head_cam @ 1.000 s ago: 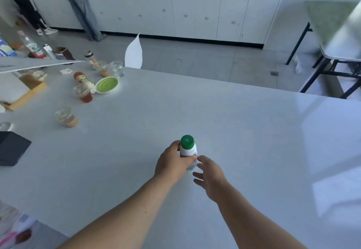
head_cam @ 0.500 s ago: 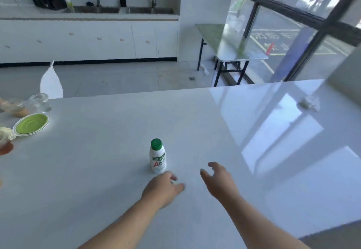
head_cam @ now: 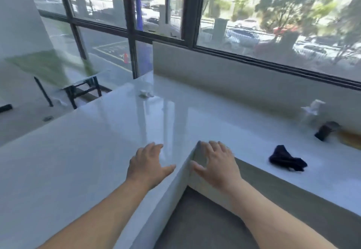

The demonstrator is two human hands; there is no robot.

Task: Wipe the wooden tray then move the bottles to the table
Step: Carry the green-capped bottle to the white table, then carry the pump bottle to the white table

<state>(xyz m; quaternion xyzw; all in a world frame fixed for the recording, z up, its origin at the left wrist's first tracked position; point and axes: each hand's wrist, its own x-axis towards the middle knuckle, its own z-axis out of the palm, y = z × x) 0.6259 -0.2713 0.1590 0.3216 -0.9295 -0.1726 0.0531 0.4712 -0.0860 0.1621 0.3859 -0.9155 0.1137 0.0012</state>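
- White glossy table [head_cam: 58, 170] fills the left and centre; it meets a second white counter [head_cam: 254, 131] that runs along the far window wall [head_cam: 195, 24], forming an inside corner.
- Grey floor shows in the near gap between the two surfaces.
- Street, parked cars and trees visible through the window, blurred.
- Left hand [head_cam: 147, 165]: over the table's right edge near the corner, palm down, fingers spread, empty. Can't tell if it touches the surface.
- Right hand [head_cam: 216, 163]: over the inside corner where the counter's front face starts, palm down, fingers spread, empty.
- Both hands released, thumbs pointing toward each other, close but apart.
- Bottles and wooden tray: none clearly in frame, so nothing of the task sits near either hand.
- Dark blue cloth [head_cam: 286, 161] lies crumpled on the counter, right of the right hand, clear of it.
- Far right on the counter: a dark blurred object [head_cam: 325, 131] beside an amber-brown patch [head_cam: 349, 138] at the frame edge; too smeared to identify.
- White crumpled thing [head_cam: 312, 108] sits just beyond that, near the wall.
- Small white crumpled scrap [head_cam: 145, 93] on the far part of the table, well beyond both hands.
- Green-topped side table [head_cam: 48, 67] with black legs stands on the floor, far left.
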